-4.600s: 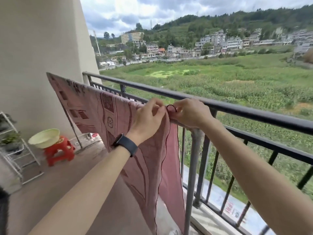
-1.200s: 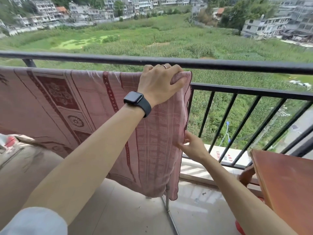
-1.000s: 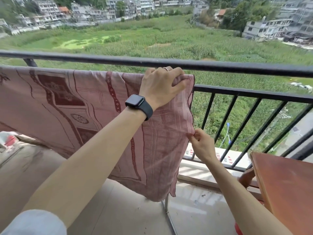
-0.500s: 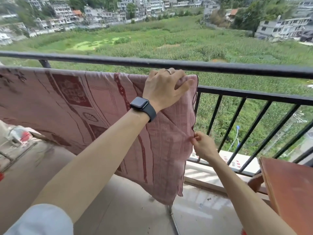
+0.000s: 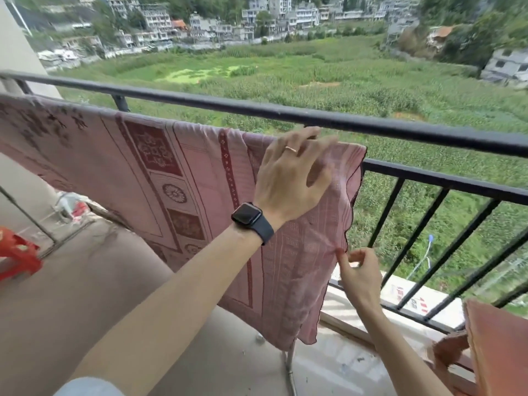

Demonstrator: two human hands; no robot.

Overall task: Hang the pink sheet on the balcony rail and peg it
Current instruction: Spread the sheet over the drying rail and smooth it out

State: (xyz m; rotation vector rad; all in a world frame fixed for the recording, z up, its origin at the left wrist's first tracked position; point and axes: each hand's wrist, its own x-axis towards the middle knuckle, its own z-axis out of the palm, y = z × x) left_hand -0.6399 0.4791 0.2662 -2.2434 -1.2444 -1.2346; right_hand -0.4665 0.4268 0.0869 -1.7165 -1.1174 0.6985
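Sheet: I see the pink sheet (image 5: 194, 201), thin cloth with dark red patterned bands, draped lengthwise along the balcony. It hangs on my side of the black metal balcony rail (image 5: 400, 130), with its top edge just below the rail's top bar. Whatever carries it is hidden under the cloth.
Left hand: my feed shows the left hand (image 5: 288, 178) at the sheet's top right corner, with a thin gold ring (image 5: 291, 149) on one finger and a dark smartwatch (image 5: 251, 221) at the wrist. Its fingers (image 5: 307, 138) are spread and nearly straight and grip nothing. They are blurred, so I cannot tell whether they press the cloth or sit just off it.
Right hand: the right hand (image 5: 358, 270) is lower down at the sheet's right edge. Thumb and forefinger pinch the hem, the other fingers are loosely curled, and the cloth puckers toward the pinch.
Post: a grey metal post (image 5: 288, 367) stands under the sheet's lower right corner.
Left edge: a red plastic stool (image 5: 17, 252) sits on the concrete floor.
Right edge: I make out an orange-brown wooden tabletop (image 5: 503, 347) close to the rail.
Beyond: green fields and pale buildings.
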